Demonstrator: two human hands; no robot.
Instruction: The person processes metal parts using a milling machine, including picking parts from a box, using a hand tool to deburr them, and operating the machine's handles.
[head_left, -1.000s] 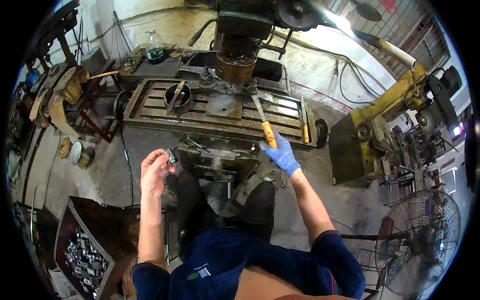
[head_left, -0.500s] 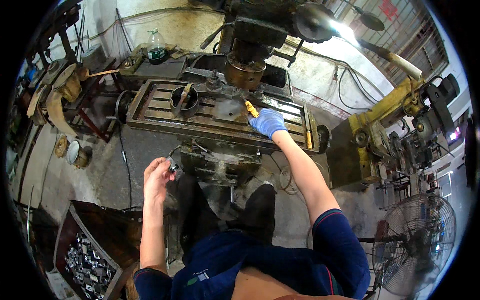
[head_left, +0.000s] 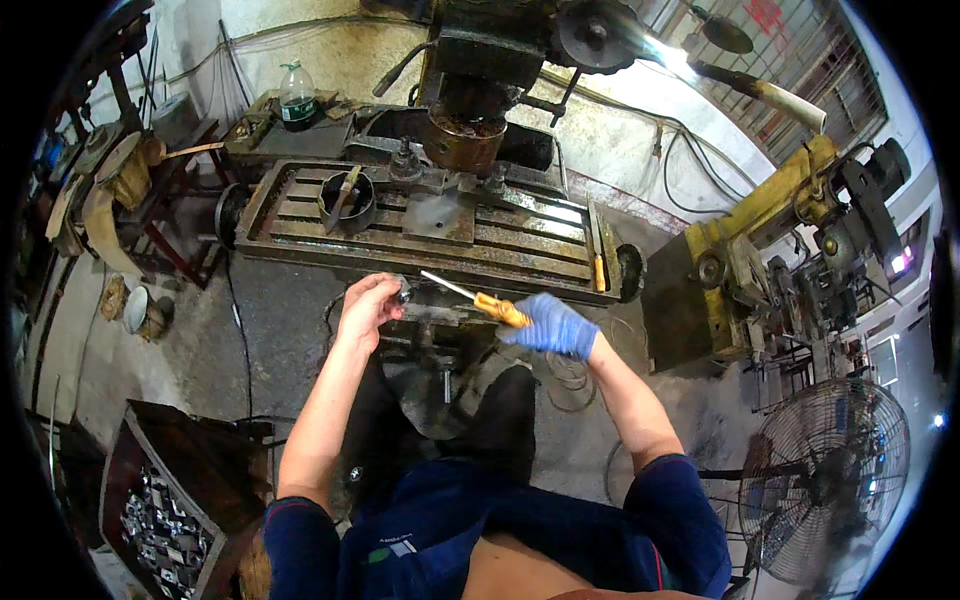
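The bare left hand (head_left: 366,310) pinches a small dark metal part (head_left: 404,292) between fingertips, held up in front of the slotted table (head_left: 300,235) of a milling machine (head_left: 480,90). The right hand (head_left: 552,326), in a blue glove, is closed round the yellow handle of a screwdriver (head_left: 478,302), whose thin shaft points left with its tip just beside the part. On the table stand a dark round tin (head_left: 347,202) and a flat metal plate (head_left: 440,218). A crate of metal pieces (head_left: 165,520) sits on the floor at lower left, a fan (head_left: 825,490) at right.

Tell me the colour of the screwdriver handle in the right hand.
Orange-yellow handle, gripped by the blue-gloved right hand; head view.
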